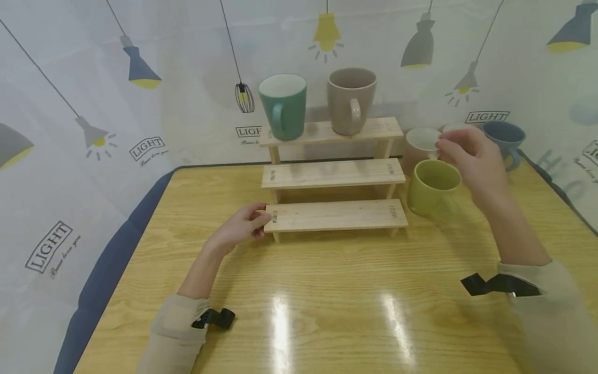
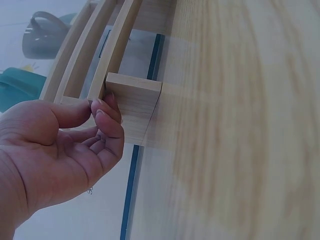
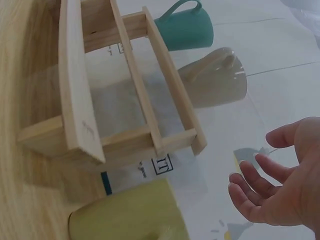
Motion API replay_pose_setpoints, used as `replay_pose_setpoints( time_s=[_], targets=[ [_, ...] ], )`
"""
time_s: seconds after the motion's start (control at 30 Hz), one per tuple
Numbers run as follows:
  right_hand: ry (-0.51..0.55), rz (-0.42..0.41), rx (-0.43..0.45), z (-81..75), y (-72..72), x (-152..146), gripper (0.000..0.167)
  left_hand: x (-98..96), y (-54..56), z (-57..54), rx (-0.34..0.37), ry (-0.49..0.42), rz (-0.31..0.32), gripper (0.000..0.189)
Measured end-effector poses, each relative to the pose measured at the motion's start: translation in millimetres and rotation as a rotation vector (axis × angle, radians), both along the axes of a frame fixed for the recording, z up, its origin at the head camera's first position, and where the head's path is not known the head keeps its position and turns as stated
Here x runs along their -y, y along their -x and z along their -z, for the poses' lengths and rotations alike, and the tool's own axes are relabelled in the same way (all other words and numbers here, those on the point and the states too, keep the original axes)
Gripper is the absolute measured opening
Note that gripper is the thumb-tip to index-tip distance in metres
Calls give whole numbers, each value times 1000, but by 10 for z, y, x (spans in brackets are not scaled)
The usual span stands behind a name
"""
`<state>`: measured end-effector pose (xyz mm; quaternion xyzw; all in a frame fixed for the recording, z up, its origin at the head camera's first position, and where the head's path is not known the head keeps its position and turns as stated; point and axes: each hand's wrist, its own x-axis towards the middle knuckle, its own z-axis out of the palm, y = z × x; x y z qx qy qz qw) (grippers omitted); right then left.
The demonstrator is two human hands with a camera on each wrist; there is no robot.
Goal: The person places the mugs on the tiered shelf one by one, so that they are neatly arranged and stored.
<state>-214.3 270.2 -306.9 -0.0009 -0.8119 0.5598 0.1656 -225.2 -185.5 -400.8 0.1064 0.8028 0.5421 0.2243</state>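
A three-tier wooden shelf stand (image 1: 336, 215) stands on the table. My left hand (image 1: 240, 224) grips the left end of its lowest board, thumb on top and fingers curled under the edge (image 2: 107, 112). On the top tier are a teal mug (image 1: 290, 117) and a taupe mug (image 1: 345, 101). My right hand (image 1: 483, 163) hovers over the mugs right of the stand, fingers loosely bent and holding nothing in the right wrist view (image 3: 285, 182). Below it are a yellow-green mug (image 1: 422, 192) and a pale pink mug (image 1: 413, 156); a blue mug (image 1: 502, 136) sits behind it.
Another pale mug rim (image 1: 452, 127) is mostly hidden behind the right hand. A white curtain (image 1: 196, 78) printed with lamps hangs behind the wooden table (image 1: 327, 291). Dark blue padding (image 1: 112, 259) runs along the table's left side.
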Motion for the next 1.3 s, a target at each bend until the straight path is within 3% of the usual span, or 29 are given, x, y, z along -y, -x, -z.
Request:
replay_pose_setpoints(
  time_s=[0.2,0.53,0.87,1.07,1.3],
  targets=[
    [-33,22,54,166,-82,-199,17,-14,3,-8,2,-6,1,59],
    [-80,-28,164,391,-233,-449,31,-16,-1,-13,4,-5,1,59],
    [-45,-51,159,586,-297,-615,26,-7,0,-10,11,-5,3,60],
    [59,-161,191,755,-331,-664,10,3,4,-3,16,-19,-4,61],
    [13,-187,281,874,-349,-674,16,-3,-1,-4,19,-18,-9,60]
  ],
)
